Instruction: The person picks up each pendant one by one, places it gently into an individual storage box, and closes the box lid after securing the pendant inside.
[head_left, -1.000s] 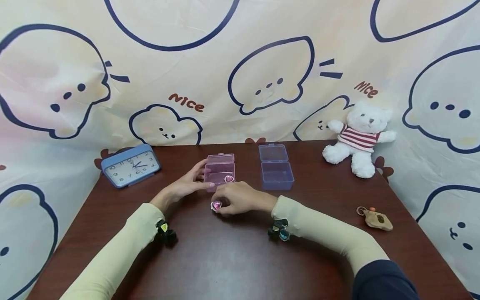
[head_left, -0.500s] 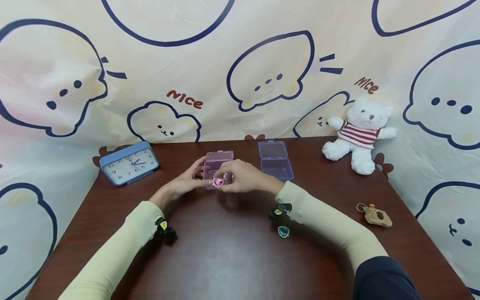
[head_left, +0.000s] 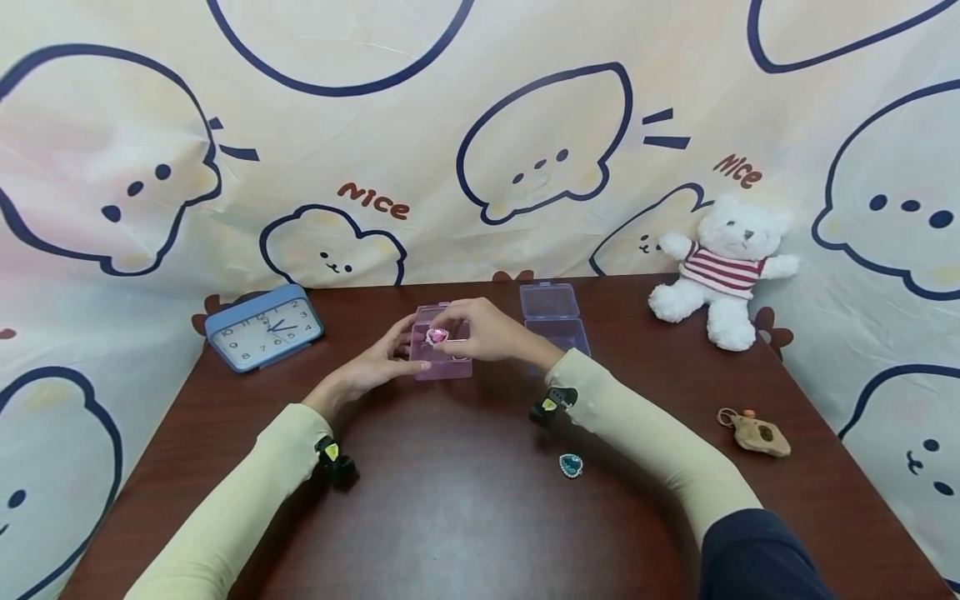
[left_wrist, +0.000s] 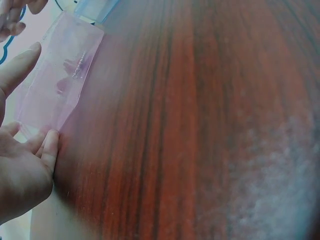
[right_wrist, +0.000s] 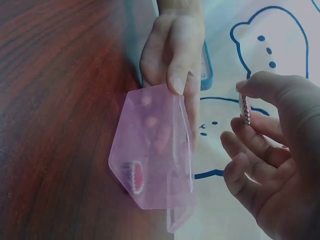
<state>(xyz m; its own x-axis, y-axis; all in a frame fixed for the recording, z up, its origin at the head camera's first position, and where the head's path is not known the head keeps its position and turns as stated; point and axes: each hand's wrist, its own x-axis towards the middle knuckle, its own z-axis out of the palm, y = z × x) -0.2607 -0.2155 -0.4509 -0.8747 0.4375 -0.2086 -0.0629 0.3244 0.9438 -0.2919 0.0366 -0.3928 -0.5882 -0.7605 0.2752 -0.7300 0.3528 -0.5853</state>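
My left hand (head_left: 375, 364) grips the left side of an open pink plastic box (head_left: 442, 371), its thumb near the front rim. Over the box, my right hand (head_left: 489, 331) pinches a pink heart-shaped gem (head_left: 437, 336) with a beaded edge between thumb and index finger. The right wrist view shows this held gem edge-on, apart from the box. Another pink gem (right_wrist: 137, 177) lies inside the box, seen through its clear wall; in the head view the right hand mostly covers it. A teal heart gem (head_left: 571, 466) lies on the table near my right forearm.
An open blue-violet plastic box (head_left: 551, 302) stands right of the pink one, partly behind my right wrist. A blue clock (head_left: 264, 328) is at the back left. A white teddy bear (head_left: 723, 271) sits at the back right, with a tan keychain (head_left: 759, 435) nearer the right edge.
My right hand has carried the pink gem up from the table in front of the pink box to above it. The teal gem now shows clear of the right wrist. The left hand stays put.
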